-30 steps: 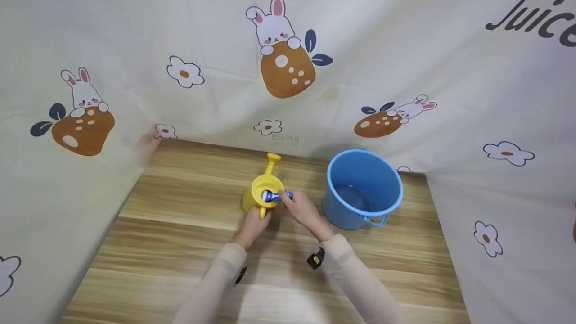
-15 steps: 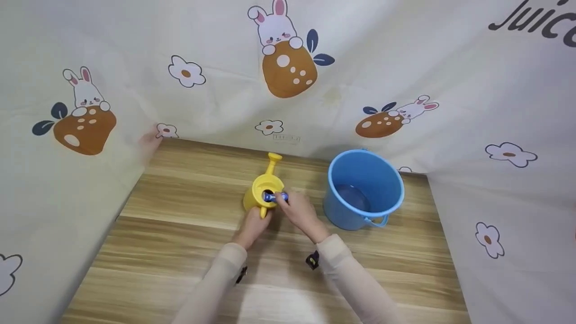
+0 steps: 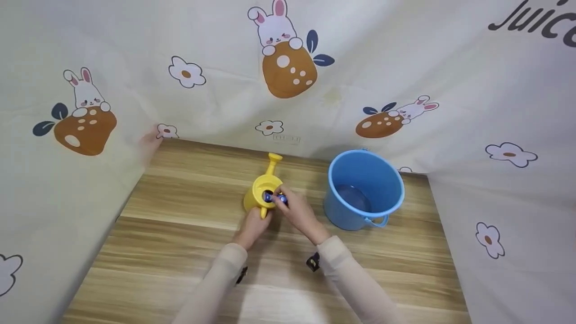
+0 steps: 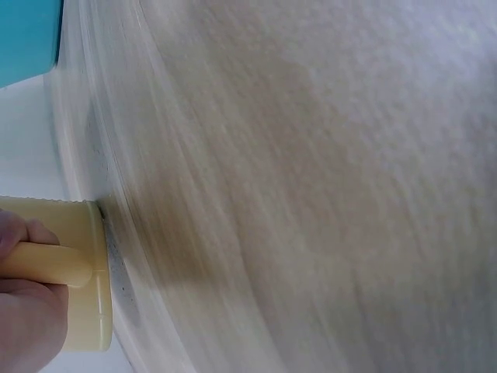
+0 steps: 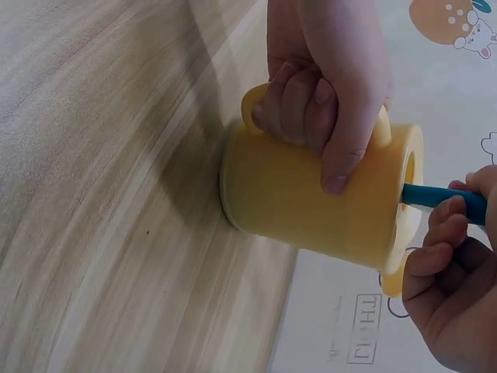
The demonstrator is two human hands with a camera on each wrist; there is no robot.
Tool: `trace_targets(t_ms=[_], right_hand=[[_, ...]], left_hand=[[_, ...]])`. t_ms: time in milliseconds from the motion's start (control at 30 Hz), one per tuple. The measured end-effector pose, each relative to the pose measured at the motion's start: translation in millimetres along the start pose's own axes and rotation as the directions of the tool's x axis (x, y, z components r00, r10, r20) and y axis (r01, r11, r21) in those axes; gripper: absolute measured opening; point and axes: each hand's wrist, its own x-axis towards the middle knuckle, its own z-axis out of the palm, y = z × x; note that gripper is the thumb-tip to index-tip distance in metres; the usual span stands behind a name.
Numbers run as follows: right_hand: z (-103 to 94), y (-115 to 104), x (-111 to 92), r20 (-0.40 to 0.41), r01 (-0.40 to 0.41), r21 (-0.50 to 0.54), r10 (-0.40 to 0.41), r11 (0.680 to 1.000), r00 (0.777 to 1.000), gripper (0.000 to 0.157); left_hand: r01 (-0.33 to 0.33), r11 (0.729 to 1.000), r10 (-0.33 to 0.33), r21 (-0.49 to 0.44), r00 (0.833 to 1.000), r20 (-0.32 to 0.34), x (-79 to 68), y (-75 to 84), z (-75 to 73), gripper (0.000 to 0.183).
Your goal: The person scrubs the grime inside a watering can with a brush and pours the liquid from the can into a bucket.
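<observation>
A yellow watering can (image 3: 252,200) stands upright on the wood-patterned surface, its spout pointing to the back. My left hand (image 3: 255,226) grips the can's handle; in the right wrist view its fingers curl round that handle. My right hand (image 3: 298,211) pinches a blue stick-like tool (image 5: 425,196) above the can's mouth. The tool's lower end goes down into the opening, so its tip is hidden and its exact kind is unclear. In the left wrist view, the left hand (image 4: 31,326) and part of the can (image 4: 85,311) show at the left edge.
To the right of the can stands a blue bucket (image 3: 339,211), with a dark bottom visible inside. A pale printed cloth (image 3: 216,103) rises behind and on both sides of the wood-patterned surface (image 3: 180,189).
My right hand has moved slightly left over the can's mouth. The blue tool has swung from lying crosswise to steeper, and less of it shows. My left hand keeps its grip.
</observation>
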Motion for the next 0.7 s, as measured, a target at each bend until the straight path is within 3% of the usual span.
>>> trace_targets(t_ms=[133, 367, 700], right_hand=[[0.9, 1.8, -0.8, 0.023, 0.018, 0.068, -0.020, 0.998, 1.000, 0.021], [3.3, 4.4, -1.5, 0.011, 0.086, 0.091, -0.088, 0.992, 0.996, 0.021], [3.1, 2.6, -2.5, 0.004, 0.062, 0.096, -0.063, 0.993, 0.998, 0.021]], left_hand=[[-0.009, 1.000, 0.009, 0.007, 1.000, -0.001, 0.5, -0.2, 0.2, 0.019], [0.006, 1.000, -0.006, -0.015, 1.000, 0.016, 1.4, -0.4, 1.2, 0.018], [0.011, 1.000, -0.011, -0.010, 1.000, 0.006, 0.3, -0.4, 0.6, 0.019]])
